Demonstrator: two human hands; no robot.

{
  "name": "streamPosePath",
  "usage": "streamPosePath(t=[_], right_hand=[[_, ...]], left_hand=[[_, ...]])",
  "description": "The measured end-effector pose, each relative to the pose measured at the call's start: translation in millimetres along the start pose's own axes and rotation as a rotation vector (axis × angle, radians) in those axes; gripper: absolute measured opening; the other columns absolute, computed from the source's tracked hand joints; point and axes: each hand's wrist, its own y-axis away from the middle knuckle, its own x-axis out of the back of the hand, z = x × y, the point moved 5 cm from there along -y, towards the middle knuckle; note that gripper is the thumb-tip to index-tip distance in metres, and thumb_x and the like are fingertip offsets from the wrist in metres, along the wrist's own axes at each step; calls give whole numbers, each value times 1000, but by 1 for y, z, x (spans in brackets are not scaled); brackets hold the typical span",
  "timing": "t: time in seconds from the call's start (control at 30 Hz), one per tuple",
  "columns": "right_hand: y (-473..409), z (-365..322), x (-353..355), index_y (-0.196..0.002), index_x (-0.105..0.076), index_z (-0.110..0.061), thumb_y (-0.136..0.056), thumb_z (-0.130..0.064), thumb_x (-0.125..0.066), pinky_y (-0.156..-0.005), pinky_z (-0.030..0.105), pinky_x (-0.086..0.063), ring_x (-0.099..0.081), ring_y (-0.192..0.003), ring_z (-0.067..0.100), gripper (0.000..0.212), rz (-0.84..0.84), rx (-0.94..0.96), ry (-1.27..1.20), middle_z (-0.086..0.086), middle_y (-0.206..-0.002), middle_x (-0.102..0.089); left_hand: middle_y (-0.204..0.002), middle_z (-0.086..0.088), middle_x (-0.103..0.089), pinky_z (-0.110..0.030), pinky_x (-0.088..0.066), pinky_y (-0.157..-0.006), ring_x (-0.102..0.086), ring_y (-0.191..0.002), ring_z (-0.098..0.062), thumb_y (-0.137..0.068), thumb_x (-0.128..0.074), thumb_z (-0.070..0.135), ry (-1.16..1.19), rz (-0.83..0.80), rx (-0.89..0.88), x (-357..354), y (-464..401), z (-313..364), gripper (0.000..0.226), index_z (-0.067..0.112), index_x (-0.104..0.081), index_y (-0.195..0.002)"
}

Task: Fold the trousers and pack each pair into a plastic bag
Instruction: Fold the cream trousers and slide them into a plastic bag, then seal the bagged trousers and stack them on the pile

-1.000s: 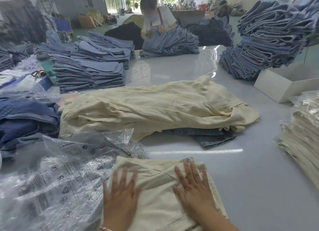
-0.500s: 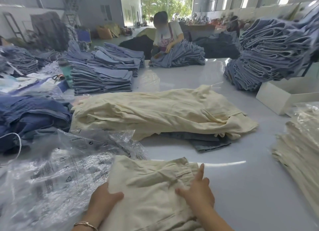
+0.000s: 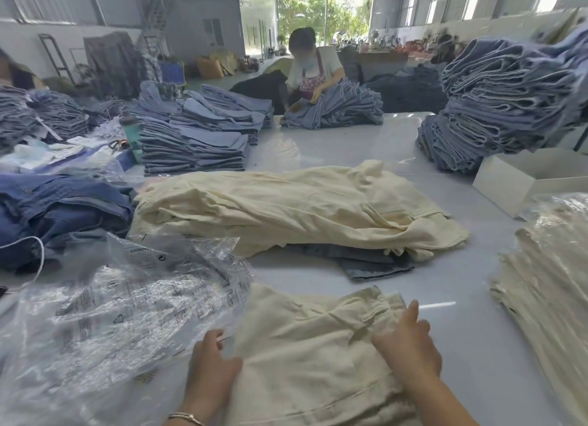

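A: How many folded cream cotton trousers (image 3: 305, 355) lie up front?
B: One pair, beside the crinkled clear plastic bags (image 3: 111, 314). The left hand (image 3: 211, 366) grips its edge; the right hand (image 3: 409, 349) presses it, fingers loose.

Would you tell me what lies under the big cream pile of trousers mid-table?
Dark grey denim pokes out beneath the cream pile at its near edge; how far it extends underneath is hidden.

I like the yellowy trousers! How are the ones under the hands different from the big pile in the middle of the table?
The folded trousers are one neat, flat pair with the left hand and right hand on their sides. The cream pile is many pairs, unfolded, rumpled and much longer, and nobody touches it. The pile lies on something dark grey; the folded pair sits beside the plastic bags. Both are the same cream cloth.
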Motion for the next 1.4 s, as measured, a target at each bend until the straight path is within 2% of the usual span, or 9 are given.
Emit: streamPosePath(t=[0.13, 0.33, 0.53, 0.63, 0.77, 0.97, 1.13, 1.27, 1.4], right_hand=[[19, -26, -10, -149, 18, -20, -83, -47, -50, -115, 50, -4, 3, -145, 27, 99, 188, 369, 297, 11, -157, 8], [62, -70, -56, -135, -56, -22, -69, -52, -67, -115, 38, -7, -38, -137, 22, 72, 153, 1047, 352, 5, -141, -52], [60, -63, -92, -106, -74, -22, -70, -51, -43, -110, 34, -7, 14, -146, 7, 55, 32, 1040, 319, 7, -122, -66], [67, -76, -97, -102, -75, -17, -69, -43, -44, -116, 34, 6, -8, -145, 21, 51, 9, 969, 342, 12, -123, -65], [89, -88, -118, -106, -74, -24, -88, -62, -26, -115, 40, 2, -18, -144, 7, 63, -60, 1002, 273, -6, -134, -58], [106, -108, -137, -101, -76, -23, -83, -66, -26, -115, 30, 10, 14, -140, -10, 68, -95, 1052, 232, -3, -115, -70], [110, -125, -146, -143, -33, -39, -92, -61, -36, -117, 42, -5, -18, -145, 5, 56, -127, 925, 350, -14, -155, -22], [126, -146, -134, -87, -74, -14, -68, -15, -73, -69, 31, -53, -65, -83, 19, 20, 146, 1043, -95, 3, -93, -70], [138, -170, -150, -87, -68, -21, -86, -10, -70, -68, 25, -48, -65, -76, 17, 10, -304, 679, -489, -5, -75, -71]], left_hand=[[-140, -3, -48, -38, -29, -105, -35, -128, -22, -78, -62, 36, -466, 245, -514, -11, 25, 21, 60, 22, -51, -135], [-154, 13, 24, -45, 11, -116, 26, -143, -9, -96, -21, 61, -788, -219, -440, -62, 28, -1, 64, 37, -1, -153], [-157, 16, -17, -18, -2, -116, -7, -146, -2, -100, -38, 39, -548, -181, -661, -32, 26, -5, 47, 30, -37, -147], [-118, -1, -67, -22, -40, -101, -56, -116, -15, -84, -62, 9, -403, 179, -740, 25, 29, -15, 28, 16, -71, -109], [-94, -1, -63, -36, -51, -76, -59, -96, -27, -64, -68, -6, -520, 469, -365, 113, 5, -65, 33, 13, -67, -91], [-129, 12, -54, -29, -33, -103, -44, -125, -14, -81, -66, 30, -697, 297, -107, 163, -34, -121, 47, 31, -57, -127], [-84, 9, -64, -30, -47, -71, -57, -82, -12, -95, -52, 27, -586, 258, -236, 178, -51, -118, 19, 24, -67, -83], [-66, 2, -60, -32, -45, -57, -56, -62, -15, -99, -47, 29, -502, 321, -234, 203, -58, -91, 29, 18, -55, -73], [-67, -1, -69, -32, -50, -63, -63, -65, -17, -94, -51, 19, -283, -3, -274, 194, -49, -51, 27, 11, -65, -72]])
